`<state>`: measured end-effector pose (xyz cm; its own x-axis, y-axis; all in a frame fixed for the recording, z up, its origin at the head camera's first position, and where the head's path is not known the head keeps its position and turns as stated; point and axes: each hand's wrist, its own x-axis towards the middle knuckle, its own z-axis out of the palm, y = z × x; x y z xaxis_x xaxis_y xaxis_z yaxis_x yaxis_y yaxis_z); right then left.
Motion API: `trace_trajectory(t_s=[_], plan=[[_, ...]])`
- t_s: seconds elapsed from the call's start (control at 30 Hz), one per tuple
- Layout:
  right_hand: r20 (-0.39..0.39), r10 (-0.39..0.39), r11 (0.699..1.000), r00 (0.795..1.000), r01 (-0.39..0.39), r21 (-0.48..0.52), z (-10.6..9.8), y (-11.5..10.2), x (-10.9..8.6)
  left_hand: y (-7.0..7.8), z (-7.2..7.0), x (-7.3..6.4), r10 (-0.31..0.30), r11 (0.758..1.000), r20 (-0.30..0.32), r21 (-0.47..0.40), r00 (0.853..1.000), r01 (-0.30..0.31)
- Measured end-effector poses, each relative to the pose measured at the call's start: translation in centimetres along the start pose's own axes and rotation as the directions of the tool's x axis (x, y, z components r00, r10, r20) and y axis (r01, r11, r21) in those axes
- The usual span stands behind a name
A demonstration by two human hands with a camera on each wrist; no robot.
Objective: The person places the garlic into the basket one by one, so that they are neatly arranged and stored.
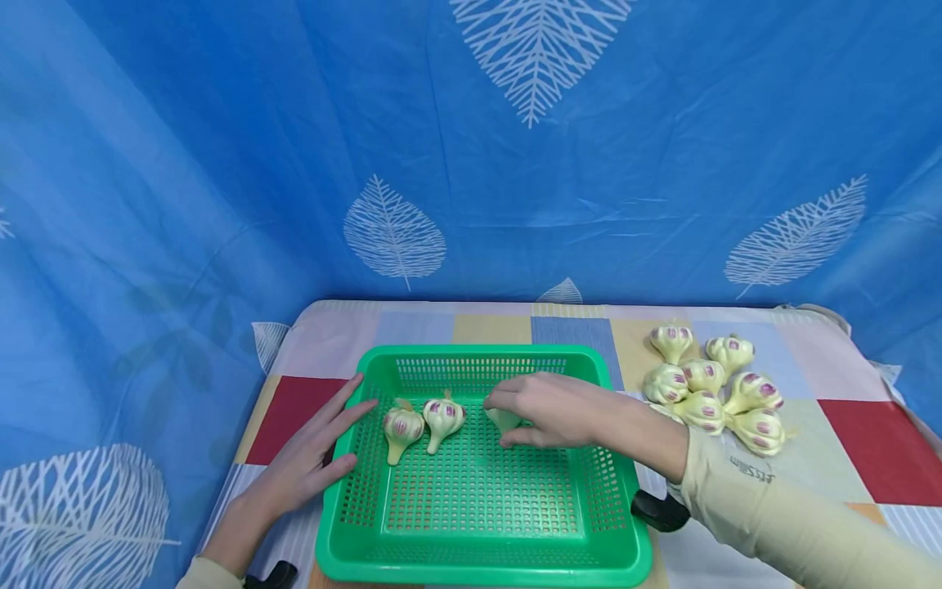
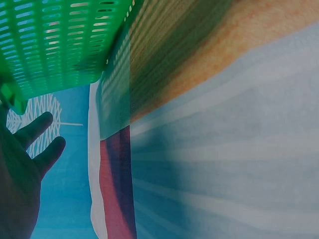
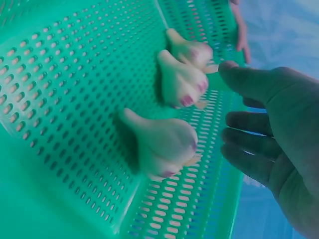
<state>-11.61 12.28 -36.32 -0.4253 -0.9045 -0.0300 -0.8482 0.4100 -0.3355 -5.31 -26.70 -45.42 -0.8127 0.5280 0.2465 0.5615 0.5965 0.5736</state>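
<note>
A green plastic basket with perforated sides stands on the table. Three garlic bulbs lie in it: two side by side toward the left, one bulb and another bulb, plus a third bulb near the middle. My right hand reaches in over the third bulb, partly covering it in the head view. In the right wrist view, that hand's fingers are spread and apart from the bulb. My left hand rests at the basket's left rim with its fingers extended; in the left wrist view it is dark and partly cut off.
To the right of the basket, several more garlic bulbs lie in a cluster, part of it behind the right forearm. The table wears a patchwork checked cloth. Blue curtains with white leaf prints hang behind and at the sides.
</note>
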Motion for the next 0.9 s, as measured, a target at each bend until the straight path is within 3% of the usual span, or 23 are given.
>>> trace_trajectory(t_s=[0.23,0.4,0.67,0.77,0.9], plan=[[-0.125,0.030,0.999,0.992,-0.026,0.031,-0.4,0.4,-3.4,-0.1,0.1,-0.1,-0.005,1.000,-0.002,-0.004,1.000,0.004],[-0.238,0.127,0.992,0.963,-0.120,0.044,-0.3,0.9,-6.8,0.0,0.0,-0.1,-0.013,1.000,0.001,-0.005,1.000,0.013],[-0.341,0.345,0.938,0.874,-0.329,0.105,1.6,1.5,-13.0,0.1,-0.2,-0.1,-0.017,1.000,0.002,-0.010,1.000,0.017],[-0.383,0.402,0.915,0.831,-0.383,0.130,2.9,1.5,-14.9,0.1,-0.1,-0.1,-0.017,1.000,0.002,-0.006,1.000,0.017],[-0.455,0.467,0.882,0.758,-0.431,0.189,4.8,1.3,-17.2,0.1,0.0,-0.1,-0.020,1.000,0.000,-0.003,1.000,0.020]])
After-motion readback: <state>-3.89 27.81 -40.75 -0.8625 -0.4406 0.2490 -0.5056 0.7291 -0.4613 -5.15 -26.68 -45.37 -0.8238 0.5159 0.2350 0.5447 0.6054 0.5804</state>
